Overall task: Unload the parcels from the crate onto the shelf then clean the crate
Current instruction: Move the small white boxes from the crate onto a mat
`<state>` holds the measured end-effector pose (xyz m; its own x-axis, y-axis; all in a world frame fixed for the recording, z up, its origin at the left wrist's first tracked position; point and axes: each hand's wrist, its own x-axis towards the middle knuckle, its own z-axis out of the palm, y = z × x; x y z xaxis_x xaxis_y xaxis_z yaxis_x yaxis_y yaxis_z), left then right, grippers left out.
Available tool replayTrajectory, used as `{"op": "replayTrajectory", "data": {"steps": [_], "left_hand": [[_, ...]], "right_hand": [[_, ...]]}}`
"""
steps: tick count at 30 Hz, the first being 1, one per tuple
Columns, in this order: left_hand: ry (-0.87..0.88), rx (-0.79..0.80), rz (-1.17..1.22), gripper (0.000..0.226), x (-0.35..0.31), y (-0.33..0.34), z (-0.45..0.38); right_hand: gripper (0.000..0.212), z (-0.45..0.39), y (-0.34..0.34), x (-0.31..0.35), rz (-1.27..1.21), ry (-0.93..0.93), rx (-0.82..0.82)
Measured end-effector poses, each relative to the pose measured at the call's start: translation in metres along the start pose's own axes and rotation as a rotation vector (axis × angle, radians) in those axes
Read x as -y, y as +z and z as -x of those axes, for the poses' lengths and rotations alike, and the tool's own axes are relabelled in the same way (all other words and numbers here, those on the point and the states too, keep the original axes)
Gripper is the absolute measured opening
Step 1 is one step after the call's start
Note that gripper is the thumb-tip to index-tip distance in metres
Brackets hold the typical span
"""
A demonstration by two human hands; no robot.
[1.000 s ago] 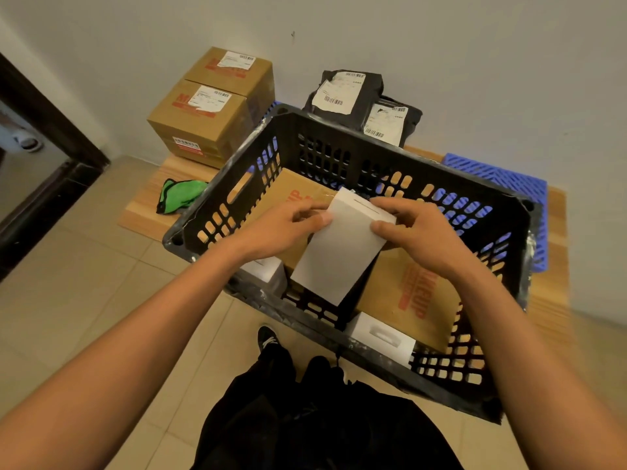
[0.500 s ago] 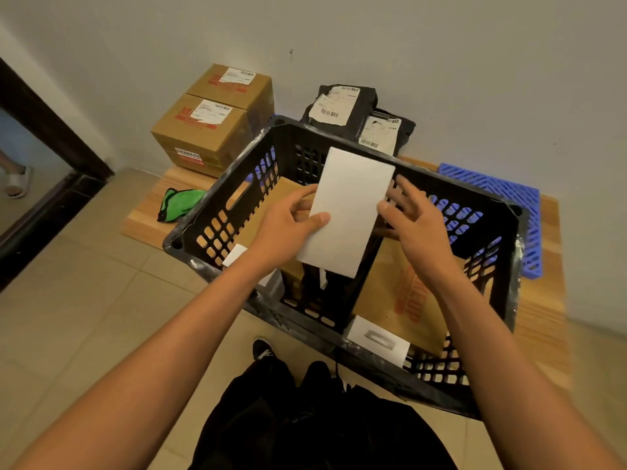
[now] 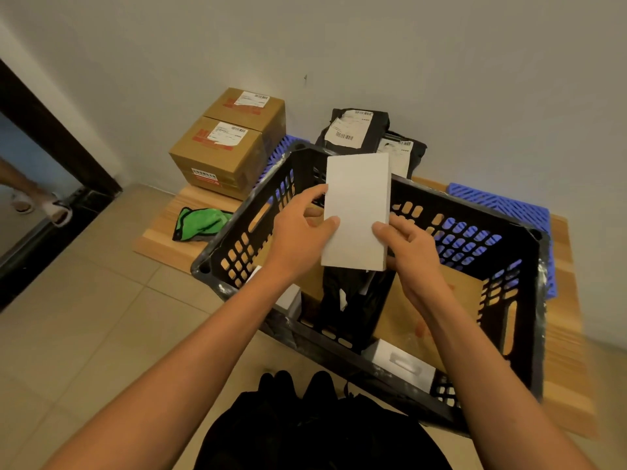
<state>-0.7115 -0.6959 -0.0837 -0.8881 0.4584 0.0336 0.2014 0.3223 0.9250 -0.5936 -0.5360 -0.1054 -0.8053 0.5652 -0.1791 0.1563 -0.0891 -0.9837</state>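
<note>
Against the pale wall, the wooden shelf [image 3: 190, 206] holds earlier parcels at twelve o'clock, and above the black crate [image 3: 529, 300] the left hand [image 3: 298, 239] and right hand [image 3: 412, 252] grip a white box [image 3: 356, 212], best carried level past the rim.

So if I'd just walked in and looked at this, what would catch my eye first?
Most likely the flat white box, held up over the middle of the black crate by the left hand and right hand. Next, the bright green cloth lying on the wooden board left of the crate. Behind it, two stacked cardboard boxes and black mailer bags sit against the wall.
</note>
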Motion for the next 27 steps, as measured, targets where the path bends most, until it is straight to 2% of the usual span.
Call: {"op": "replayTrajectory", "data": {"steps": [3, 5, 7, 10, 13, 15, 21, 27], "left_hand": [[0.163, 0.028, -0.067, 0.046, 0.004, -0.004, 0.000], [0.183, 0.064, -0.120, 0.041, 0.004, -0.008, -0.001], [0.138, 0.115, -0.098, 0.044, 0.004, -0.012, -0.003], [0.054, 0.200, -0.050, 0.062, 0.004, -0.017, -0.007], [-0.010, 0.223, 0.017, 0.079, 0.002, -0.021, -0.008], [-0.032, 0.232, 0.069, 0.081, 0.002, -0.025, -0.009], [-0.038, 0.276, 0.210, 0.072, -0.003, -0.035, -0.012], [-0.037, 0.321, 0.370, 0.057, -0.010, -0.042, -0.014]], "right_hand": [[0.041, -0.003, 0.013, 0.005, -0.042, -0.005, -0.022], [0.046, -0.004, 0.022, 0.008, -0.065, -0.026, -0.023], [0.044, -0.004, 0.029, 0.010, -0.090, -0.041, -0.022], [0.026, -0.003, 0.039, 0.012, -0.115, -0.043, -0.047], [0.029, -0.002, 0.048, 0.013, -0.153, -0.041, -0.064], [0.033, -0.003, 0.051, 0.011, -0.153, -0.057, -0.063], [0.027, -0.007, 0.056, 0.008, -0.183, -0.059, -0.088], [0.030, -0.008, 0.061, 0.008, -0.185, 0.087, -0.009]]}}
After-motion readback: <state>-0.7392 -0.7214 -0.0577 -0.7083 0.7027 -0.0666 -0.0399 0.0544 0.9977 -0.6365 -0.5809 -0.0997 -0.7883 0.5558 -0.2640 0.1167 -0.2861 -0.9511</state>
